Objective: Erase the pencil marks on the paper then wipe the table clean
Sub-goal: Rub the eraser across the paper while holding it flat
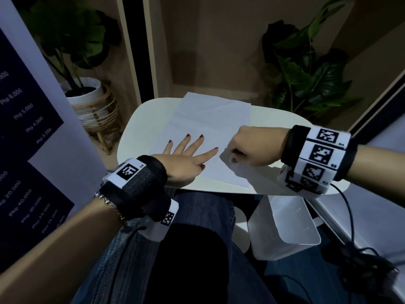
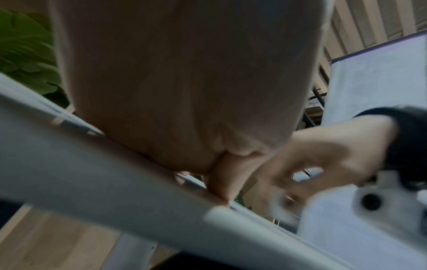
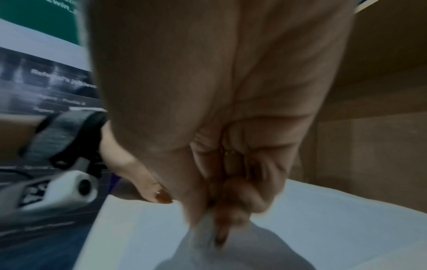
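1. White paper (image 1: 208, 137) lies on the small rounded white table (image 1: 274, 119), its far corner overhanging the back edge and its near corner reaching almost to the front edge.
2. No pencil marks show on the sheet in the head view, though it is dim; whether erasing is finished I cannot tell.
3. Left hand (image 1: 186, 160) lies flat with fingers spread on the sheet's near left part, pinning it and holding nothing.
4. Right hand (image 1: 254, 148) is curled, fingertips pinched low on the sheet's right edge; an eraser would fit, but blur hides what it holds.
5. Wiping looks not yet begun; no cloth is in view.
6. Room is tight: bare tabletop shows mainly right of the sheet, potted plants (image 1: 306, 69) beyond, a printed banner (image 1: 32, 119) close on the left.
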Demonstrator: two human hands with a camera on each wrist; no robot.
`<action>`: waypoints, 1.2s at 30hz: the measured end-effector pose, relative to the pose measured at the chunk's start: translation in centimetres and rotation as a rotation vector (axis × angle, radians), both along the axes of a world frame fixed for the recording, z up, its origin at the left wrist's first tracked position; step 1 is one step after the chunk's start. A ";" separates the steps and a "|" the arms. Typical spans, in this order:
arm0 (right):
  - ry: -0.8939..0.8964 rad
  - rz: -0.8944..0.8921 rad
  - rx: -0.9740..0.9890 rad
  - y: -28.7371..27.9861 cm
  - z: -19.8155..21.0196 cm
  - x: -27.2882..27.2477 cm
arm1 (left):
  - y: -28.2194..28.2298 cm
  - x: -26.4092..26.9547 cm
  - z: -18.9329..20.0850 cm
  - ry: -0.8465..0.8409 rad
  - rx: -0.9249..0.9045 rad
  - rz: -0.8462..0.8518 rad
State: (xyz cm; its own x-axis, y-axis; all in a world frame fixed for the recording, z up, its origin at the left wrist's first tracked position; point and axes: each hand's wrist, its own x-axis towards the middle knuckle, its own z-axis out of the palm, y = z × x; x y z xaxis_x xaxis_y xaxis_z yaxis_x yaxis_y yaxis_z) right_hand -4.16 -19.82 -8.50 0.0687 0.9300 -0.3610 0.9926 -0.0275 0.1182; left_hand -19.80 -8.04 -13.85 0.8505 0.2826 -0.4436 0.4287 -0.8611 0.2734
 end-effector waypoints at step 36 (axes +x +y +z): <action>0.074 -0.023 0.054 -0.7 0.0 0.1 | -0.3 -0.1 0.0 -0.008 0.030 -0.003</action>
State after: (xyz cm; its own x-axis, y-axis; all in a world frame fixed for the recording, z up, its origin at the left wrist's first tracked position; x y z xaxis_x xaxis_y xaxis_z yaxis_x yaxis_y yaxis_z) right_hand -4.08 -20.55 -8.47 0.0656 0.9467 -0.3154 0.9976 -0.0552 0.0420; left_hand -19.94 -8.32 -13.81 0.8548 0.2928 -0.4285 0.4239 -0.8702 0.2510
